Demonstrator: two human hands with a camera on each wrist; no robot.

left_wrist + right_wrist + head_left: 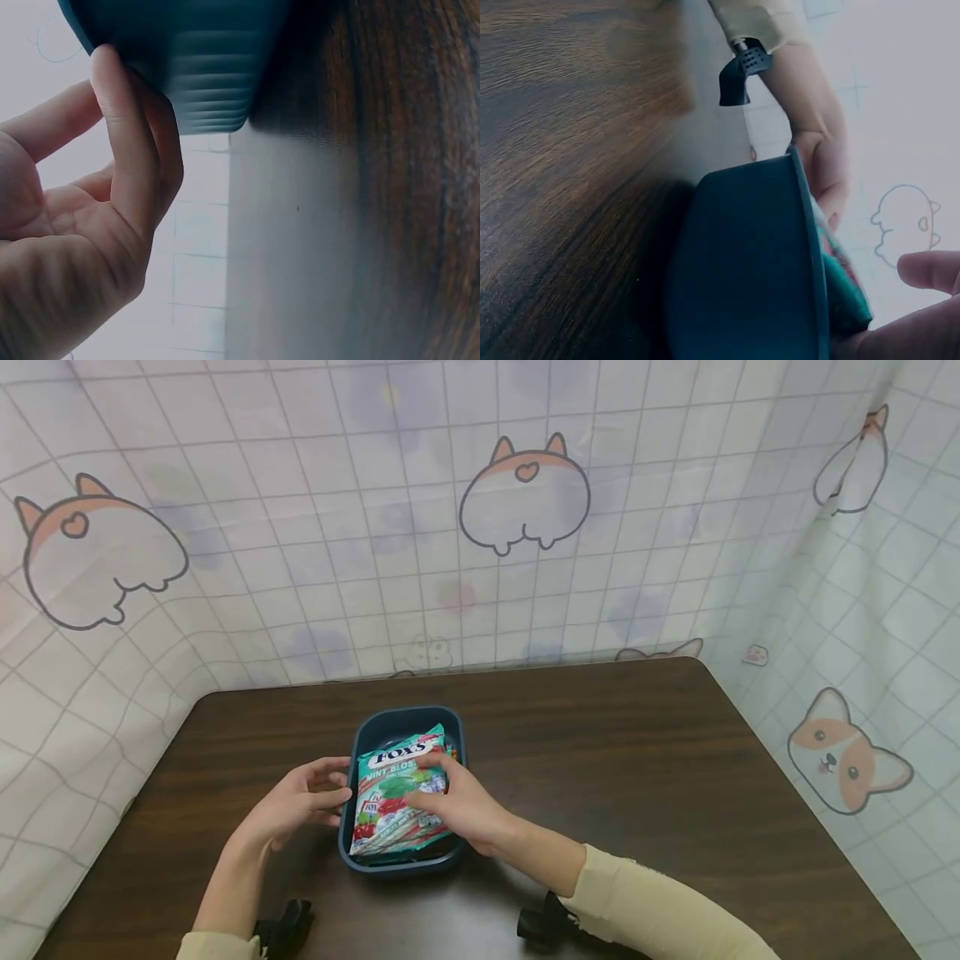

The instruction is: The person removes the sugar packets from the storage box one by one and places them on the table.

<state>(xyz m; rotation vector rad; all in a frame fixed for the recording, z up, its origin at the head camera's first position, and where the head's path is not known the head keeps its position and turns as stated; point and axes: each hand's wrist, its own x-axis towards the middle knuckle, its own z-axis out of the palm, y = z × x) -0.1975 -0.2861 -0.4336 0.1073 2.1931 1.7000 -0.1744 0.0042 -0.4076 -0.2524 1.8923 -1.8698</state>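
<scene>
Now, right hand: reaches over the right rim of the tub from the right; right hand (472,807) loosely spread, thumb and forefinger apart above the bag; firmness of contact cannot be told.
Left hand: at the tub's left side; left hand (306,793) not closed, fingers loosely bent, a fingertip touching the rim in the left wrist view.
Bag: green FOX'S sweet bag (386,793), printed side up, lying inside the tub between the two hands, its far end near the right wall; small multicoloured patch beside that end, too small to identify.
Tub: dark blue tub (405,867), rounded corners, upright, left of the table's middle.
Wrists: cream sleeves (652,897); black device (288,927) by the left wrist.
Table: dark brown wood-grain table (637,777).
Backdrop: pale checked cloth (360,527) with cartoon dogs, beyond the table's far, left and right edges.
</scene>
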